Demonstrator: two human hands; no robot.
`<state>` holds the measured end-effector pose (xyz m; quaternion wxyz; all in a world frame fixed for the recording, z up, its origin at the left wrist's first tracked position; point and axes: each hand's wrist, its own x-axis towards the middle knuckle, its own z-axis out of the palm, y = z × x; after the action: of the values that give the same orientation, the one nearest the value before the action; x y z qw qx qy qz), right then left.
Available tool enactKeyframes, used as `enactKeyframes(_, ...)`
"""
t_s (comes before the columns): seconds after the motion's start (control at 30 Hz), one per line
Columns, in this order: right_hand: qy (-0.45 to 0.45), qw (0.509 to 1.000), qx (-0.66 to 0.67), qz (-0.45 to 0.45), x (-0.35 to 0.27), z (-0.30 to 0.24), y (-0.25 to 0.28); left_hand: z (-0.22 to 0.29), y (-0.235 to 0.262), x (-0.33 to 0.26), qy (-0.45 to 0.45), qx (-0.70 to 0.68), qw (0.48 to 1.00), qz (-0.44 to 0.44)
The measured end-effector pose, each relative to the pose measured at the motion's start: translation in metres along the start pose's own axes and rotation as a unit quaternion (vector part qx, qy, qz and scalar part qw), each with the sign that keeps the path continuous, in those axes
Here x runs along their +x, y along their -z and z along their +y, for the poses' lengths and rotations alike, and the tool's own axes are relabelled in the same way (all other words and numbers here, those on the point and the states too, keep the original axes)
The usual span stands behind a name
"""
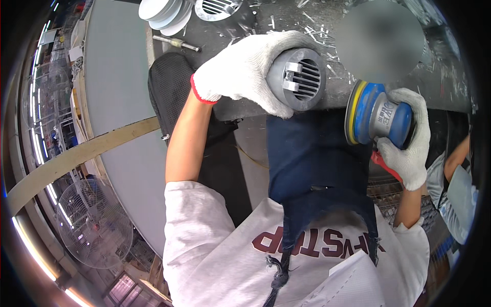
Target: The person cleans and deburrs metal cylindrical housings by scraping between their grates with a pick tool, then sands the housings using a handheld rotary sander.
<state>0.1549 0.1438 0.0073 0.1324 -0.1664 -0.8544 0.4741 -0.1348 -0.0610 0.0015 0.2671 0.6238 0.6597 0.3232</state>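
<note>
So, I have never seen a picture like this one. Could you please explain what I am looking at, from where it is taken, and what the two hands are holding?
This is one picture from a camera worn on a person's head, looking down at their own hands. The wide lens bends straight edges near the rim.

Both hands wear white knit gloves. The left hand has its grip around a round grey vent part with slats. The right hand holds a blue and grey sander with a yellow-edged disc, close beside the vent part.

Past the hands is a dark workbench scattered with light shavings. On it lie a stack of white round discs, another slatted vent part and a small metal tool. A standing fan shows at lower left. At the right edge is another person's arm.
</note>
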Motion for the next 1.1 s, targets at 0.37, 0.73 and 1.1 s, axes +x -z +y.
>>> enactKeyframes(0.37, -0.015, 0.985, -0.169, -0.037, 0.003, -0.031, 0.028, 0.046, -0.073, 0.039, -0.014, 0.380, 0.924, 0.022)
enactKeyframes(0.73, -0.023, 0.932, -0.270, -0.240, 0.042, -0.057, 0.010, 0.046, -0.096, 0.023, -0.038, 0.385, 0.915, 0.116)
enactKeyframes(1.1, -0.050, 0.922, -0.181, -0.338, 0.016, -0.069, 0.019, 0.048, -0.082, 0.026, -0.017, 0.367, 0.926, 0.088)
